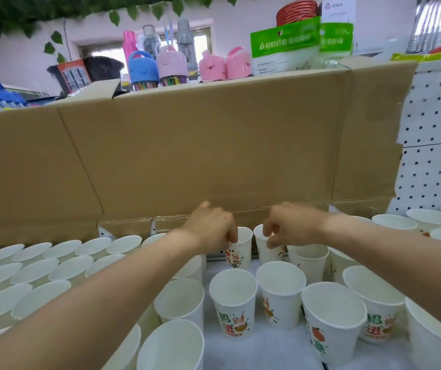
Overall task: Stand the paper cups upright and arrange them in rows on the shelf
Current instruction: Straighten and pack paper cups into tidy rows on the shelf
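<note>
Several white paper cups with printed characters stand upright on the white shelf (262, 351). My left hand (211, 225) pinches the rim of an upright cup (239, 256) at the back of the shelf. Just to its right, my right hand (291, 225) pinches the rim of another upright cup (266, 253). Both cups stand close to the cardboard wall. In front of them stand more cups, such as one (234, 303) with green and red print and one (280, 292) beside it. Tight rows of cups (40, 273) fill the left side.
A tall cardboard sheet (214, 150) closes the back of the shelf. A white pegboard panel (438, 145) rises at the right. More cups (427, 225) stand at the far right. Above the cardboard sit coloured pencil holders (158, 68) and green packets (286, 49).
</note>
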### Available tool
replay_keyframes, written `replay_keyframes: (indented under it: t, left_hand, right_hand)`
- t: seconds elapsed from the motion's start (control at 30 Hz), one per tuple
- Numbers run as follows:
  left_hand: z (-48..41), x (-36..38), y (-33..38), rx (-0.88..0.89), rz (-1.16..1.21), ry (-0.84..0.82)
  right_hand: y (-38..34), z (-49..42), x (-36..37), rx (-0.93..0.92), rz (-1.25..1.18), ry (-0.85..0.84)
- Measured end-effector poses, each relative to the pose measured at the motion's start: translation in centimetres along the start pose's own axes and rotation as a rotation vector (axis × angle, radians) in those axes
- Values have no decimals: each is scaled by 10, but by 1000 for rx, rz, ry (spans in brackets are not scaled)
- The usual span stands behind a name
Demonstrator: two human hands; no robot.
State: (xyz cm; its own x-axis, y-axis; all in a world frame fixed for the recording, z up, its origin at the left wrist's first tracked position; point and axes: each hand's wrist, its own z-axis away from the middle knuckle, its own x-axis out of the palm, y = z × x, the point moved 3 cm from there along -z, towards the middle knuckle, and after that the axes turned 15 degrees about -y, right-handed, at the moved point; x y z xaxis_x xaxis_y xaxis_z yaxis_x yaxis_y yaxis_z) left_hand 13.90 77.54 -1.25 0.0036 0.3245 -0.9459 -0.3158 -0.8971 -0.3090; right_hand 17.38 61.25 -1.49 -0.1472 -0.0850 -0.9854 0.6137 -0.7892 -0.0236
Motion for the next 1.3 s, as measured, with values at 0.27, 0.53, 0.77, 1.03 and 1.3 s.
replay_keyframes:
  t: [0.27, 0.53, 0.77, 1.03, 1.3]
  left_hand:
    - [0, 5, -11, 18, 66, 36]
    - [0, 8, -14, 28, 146, 38]
    - [2, 10, -16, 34, 177, 36]
    - [-1, 12, -17, 23, 171, 44]
    - [37, -5, -11, 64, 529, 74]
  right_hand:
    - [-7, -6, 3, -116, -7, 38]
    - [-14, -17, 4, -140, -276, 130]
    - [-3, -14, 5, -99, -138, -32]
    - [-12, -28, 13, -125, -158, 31]
    - [-17, 18, -7, -176, -271, -8]
